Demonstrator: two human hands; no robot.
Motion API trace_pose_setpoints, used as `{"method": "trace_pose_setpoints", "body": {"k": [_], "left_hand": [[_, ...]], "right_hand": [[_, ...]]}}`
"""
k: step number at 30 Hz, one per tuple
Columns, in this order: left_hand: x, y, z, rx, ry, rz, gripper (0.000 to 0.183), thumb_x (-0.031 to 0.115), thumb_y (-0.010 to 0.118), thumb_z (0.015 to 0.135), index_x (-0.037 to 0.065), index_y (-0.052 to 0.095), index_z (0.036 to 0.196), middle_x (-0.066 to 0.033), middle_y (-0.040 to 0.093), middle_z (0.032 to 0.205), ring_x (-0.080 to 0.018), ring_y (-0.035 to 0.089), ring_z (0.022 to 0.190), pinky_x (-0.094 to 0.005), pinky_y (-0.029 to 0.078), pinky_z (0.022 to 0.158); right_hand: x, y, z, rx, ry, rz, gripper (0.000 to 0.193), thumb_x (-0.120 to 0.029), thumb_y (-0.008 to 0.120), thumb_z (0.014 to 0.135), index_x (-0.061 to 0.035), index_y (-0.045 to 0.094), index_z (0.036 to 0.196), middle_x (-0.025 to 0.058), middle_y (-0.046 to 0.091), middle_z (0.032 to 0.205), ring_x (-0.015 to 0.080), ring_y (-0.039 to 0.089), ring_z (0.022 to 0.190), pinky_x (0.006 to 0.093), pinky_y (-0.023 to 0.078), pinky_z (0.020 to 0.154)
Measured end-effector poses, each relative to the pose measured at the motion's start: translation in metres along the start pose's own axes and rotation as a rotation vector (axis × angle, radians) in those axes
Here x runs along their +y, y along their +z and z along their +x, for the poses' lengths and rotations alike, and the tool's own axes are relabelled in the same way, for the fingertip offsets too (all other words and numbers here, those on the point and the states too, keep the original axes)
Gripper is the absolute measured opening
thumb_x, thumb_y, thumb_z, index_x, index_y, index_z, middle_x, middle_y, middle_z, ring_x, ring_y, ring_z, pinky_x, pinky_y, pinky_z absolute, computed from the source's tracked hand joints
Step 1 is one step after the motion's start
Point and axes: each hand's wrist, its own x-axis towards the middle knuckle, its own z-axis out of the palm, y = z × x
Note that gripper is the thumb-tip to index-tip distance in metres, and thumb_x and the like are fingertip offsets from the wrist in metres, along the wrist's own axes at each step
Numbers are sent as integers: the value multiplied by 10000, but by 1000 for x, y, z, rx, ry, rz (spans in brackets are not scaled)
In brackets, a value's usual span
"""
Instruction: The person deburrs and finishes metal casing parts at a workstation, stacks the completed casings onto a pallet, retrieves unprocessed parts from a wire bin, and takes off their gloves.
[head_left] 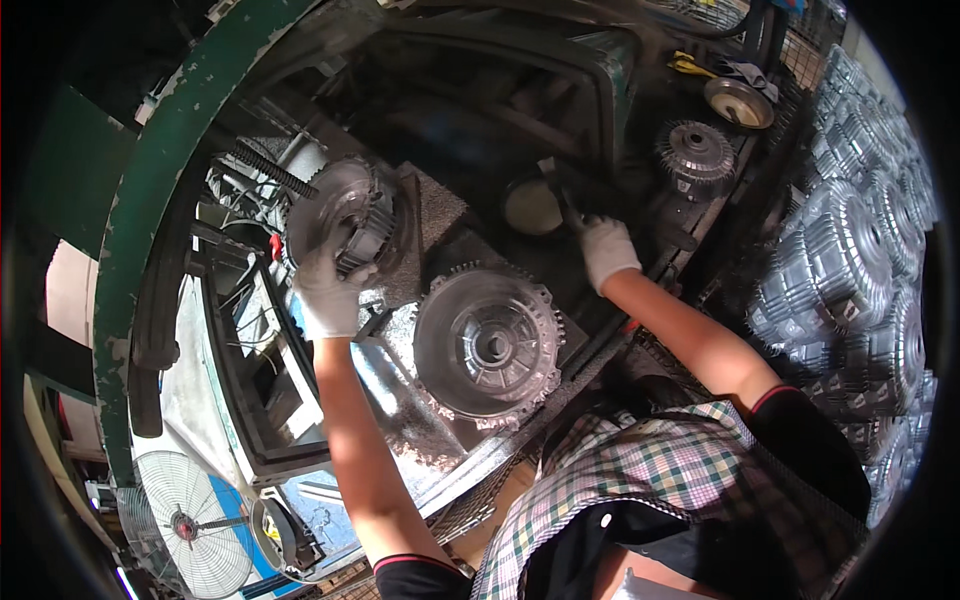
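My left hand (pixel 330 292), in a white glove, grips the near rim of a finned metal motor housing (pixel 375 225). That housing lies tilted on the machine bed at the left, its open end showing. A white glove also covers my right hand (pixel 608 250), closed round a slim dark tool (pixel 563 195) with a paler tip; its exact kind is unclear. The tool reaches up beside a round bowl (pixel 533 208) of cream-coloured stuff. Between my arms a second, wider motor housing (pixel 490 345) stands with its open end up, showing a hub and ribs inside.
Another finned housing (pixel 697 155) stands at the right, near a metal bowl (pixel 740 103) and a yellow-handled tool (pixel 690 65). Stacked silver housings (pixel 835 260) fill the far right. A green machine frame (pixel 150 180) curves along the left, above a fan (pixel 185 525).
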Motion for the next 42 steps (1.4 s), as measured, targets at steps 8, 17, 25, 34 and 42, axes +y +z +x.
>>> {"method": "trace_pose_setpoints", "body": {"k": [8, 17, 25, 34, 42], "left_hand": [[37, -25, -103, 193, -412, -384, 491, 139, 685, 842, -31, 535, 1277, -219, 586, 1251, -361, 571, 1141, -409, 424, 1002], [63, 29, -306, 38, -991, -398, 418, 209, 627, 902, 8, 573, 1264, -169, 597, 1259, -278, 569, 1148, -386, 427, 1012], [98, 54, -354, -109, -1090, -203, 329, 237, 601, 896, 75, 636, 1180, -160, 650, 1140, -311, 619, 1038, -389, 478, 909], [100, 49, -347, -149, -1022, -71, 265, 233, 594, 891, 140, 663, 1130, -110, 689, 1054, -307, 655, 947, -412, 503, 839], [101, 48, -347, -164, -1045, -70, 269, 237, 603, 884, 143, 658, 1130, -98, 687, 1052, -295, 657, 936, -413, 503, 820]], "right_hand": [[-3, 27, 24, 46, -91, 14, 399, -123, 528, 866, -217, 546, 1253, 97, 642, 871, 287, 634, 825, 427, 488, 713], [9, -17, 4, 177, -27, 551, 212, -189, 574, 870, -174, 680, 1054, 162, 643, 866, 356, 615, 890, 458, 495, 791], [10, -82, 13, 146, 2, 287, 193, -245, 593, 873, -139, 673, 1013, 141, 657, 921, 349, 620, 894, 443, 501, 793], [-105, -166, 166, 365, -421, 1035, 234, -176, 629, 877, -115, 691, 1094, 97, 700, 902, 184, 676, 823, 295, 518, 748], [-162, -187, 213, 266, -193, 1519, 222, -153, 642, 877, -66, 693, 1075, 67, 705, 827, 119, 627, 647, 255, 491, 634]]}}
